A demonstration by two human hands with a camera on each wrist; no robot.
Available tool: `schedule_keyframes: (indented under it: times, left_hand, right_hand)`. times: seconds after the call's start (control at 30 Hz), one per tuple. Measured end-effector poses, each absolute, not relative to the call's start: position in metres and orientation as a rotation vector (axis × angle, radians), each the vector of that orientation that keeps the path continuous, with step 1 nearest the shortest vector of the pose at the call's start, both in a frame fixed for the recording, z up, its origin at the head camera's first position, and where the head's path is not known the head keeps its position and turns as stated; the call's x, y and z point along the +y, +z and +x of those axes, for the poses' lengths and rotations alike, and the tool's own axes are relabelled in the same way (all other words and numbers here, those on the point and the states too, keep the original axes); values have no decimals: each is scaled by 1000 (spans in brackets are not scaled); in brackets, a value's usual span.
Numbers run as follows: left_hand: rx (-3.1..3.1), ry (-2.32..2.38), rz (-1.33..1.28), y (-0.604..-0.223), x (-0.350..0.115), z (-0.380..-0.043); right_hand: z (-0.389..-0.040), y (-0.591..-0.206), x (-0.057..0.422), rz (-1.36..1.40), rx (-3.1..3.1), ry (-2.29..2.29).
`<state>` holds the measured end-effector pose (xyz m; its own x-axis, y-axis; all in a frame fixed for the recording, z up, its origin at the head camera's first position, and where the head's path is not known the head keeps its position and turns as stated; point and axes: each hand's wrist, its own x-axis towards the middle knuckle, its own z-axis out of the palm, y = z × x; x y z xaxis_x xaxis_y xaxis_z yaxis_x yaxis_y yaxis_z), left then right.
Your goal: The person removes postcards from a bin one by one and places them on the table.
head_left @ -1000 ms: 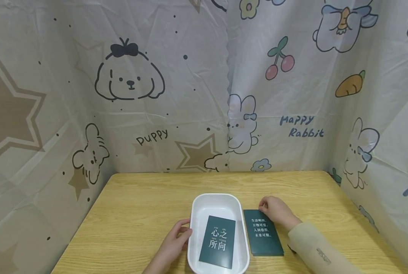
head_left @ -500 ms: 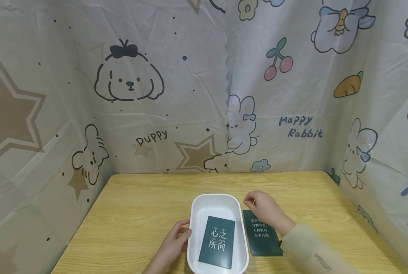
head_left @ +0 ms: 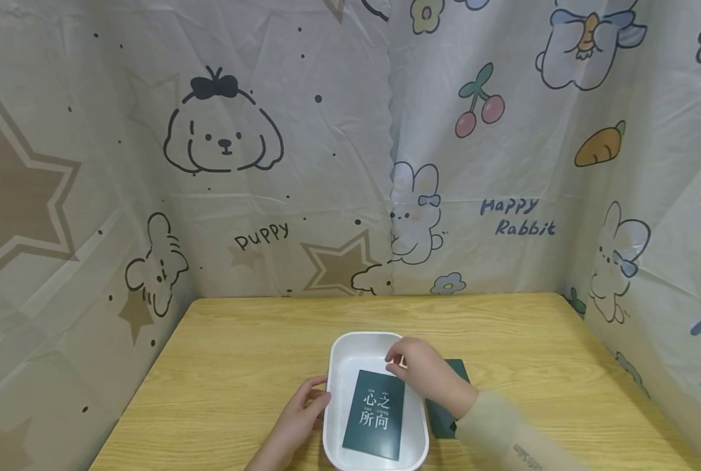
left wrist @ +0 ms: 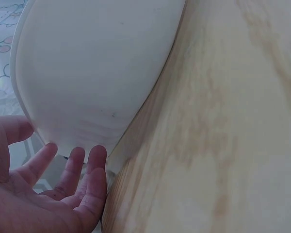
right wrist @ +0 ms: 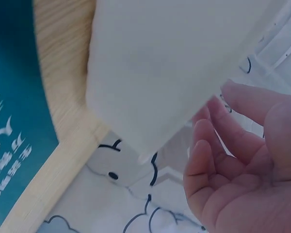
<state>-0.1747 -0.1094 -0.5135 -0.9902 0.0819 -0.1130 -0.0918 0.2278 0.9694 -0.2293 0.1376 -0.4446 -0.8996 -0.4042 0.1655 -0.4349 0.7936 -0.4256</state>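
Note:
In the head view a white plastic tray (head_left: 350, 350) stands near the table's front edge. A thin dark green notebook (head_left: 379, 422) with large white characters lies inside it. My left hand (head_left: 296, 417) rests its fingertips (left wrist: 77, 153) against the tray's left outer wall. Over the tray's far right corner is my right hand (head_left: 429, 373), its fingers loosely bent with nothing between thumb and fingers. A second green notebook (head_left: 441, 422) lies right of the tray, partly hidden under my right hand and sleeve; its printed text shows at the left of the right wrist view.
The wooden table (head_left: 256, 340) has rounded far corners. Behind it and along both sides hangs a pale curtain (head_left: 326, 196) printed with cartoon animals, stars and fruit. My right sleeve (head_left: 503, 425) reaches across the table's front right.
My right hand has moved left, from the far end of the second notebook to over the tray. My left hand, the tray and both notebooks have stayed in place.

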Motion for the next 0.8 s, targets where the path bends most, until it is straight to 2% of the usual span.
schedule_keyframes:
  times: [0.2, 0.8]
  left_hand:
    - [2343, 1883, -8, -514, -110, -175]
    - [2336, 1883, -3, -513, -111, -175]
  right_hand:
    - [-227, -448, 125, 776, -2961, 641]
    - [-228, -468, 115, 788, -3118, 261]
